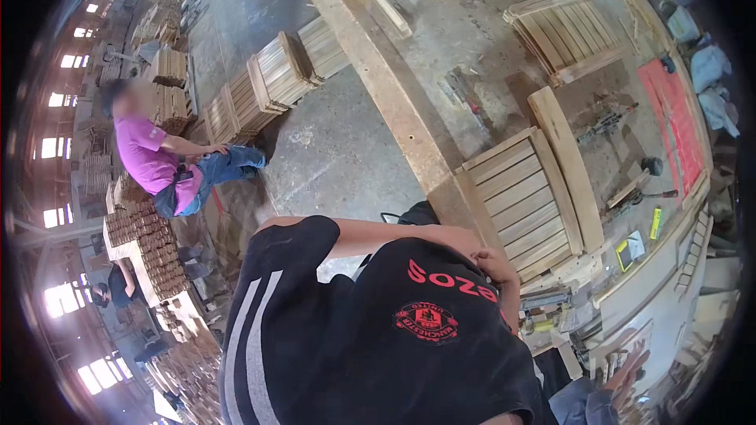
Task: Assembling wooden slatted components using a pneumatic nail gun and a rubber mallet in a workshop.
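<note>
My arms are folded together in front of my dark shirt. From the left, my left forearm point(386, 234) crosses to the right along the workbench's near edge. My left hand is mostly hidden where the wrists meet. My right hand point(498, 267) lies over that spot with its fingers curled; what they close on, if anything, is hidden. Just past my hands, a slatted wooden panel point(520, 197) rests on the bench, with a broad curved wooden board point(565, 169) along its right side. No tool shows in either hand.
The long wooden bench edge point(386, 71) runs away from me. Another slatted panel point(568, 35), a hammer point(652, 165) and a red sheet point(673, 126) lie beyond. A person in a pink shirt point(150, 149) stands left by stacked panels point(272, 79). Another person's open hand point(628, 370) shows lower right.
</note>
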